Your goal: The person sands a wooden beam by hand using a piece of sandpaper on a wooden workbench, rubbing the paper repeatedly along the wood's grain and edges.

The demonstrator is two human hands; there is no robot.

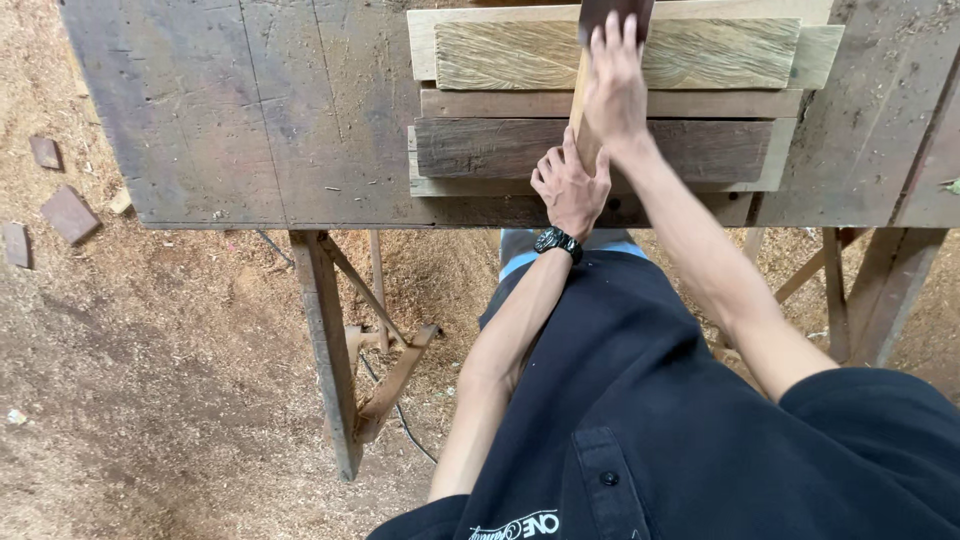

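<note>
A narrow wooden strip (580, 85) lies lengthwise across a stack of planks (700, 150) on the dark wooden workbench (250, 110). My left hand (568, 188), with a black wristwatch, grips the strip's near end at the bench edge. My right hand (613, 85) lies flat on top of the strip further along, fingers stretched toward a dark object (600, 12) at the top edge. The top plank (720, 52) is pale with rough saw marks; the ones below are darker.
Sawdust covers the ground (160, 380) all around. Several small wood offcuts (68, 212) lie at the left. The bench stands on slanted wooden legs (330, 340), and a thin cable (405, 425) runs under it. More legs (850, 290) show at the right.
</note>
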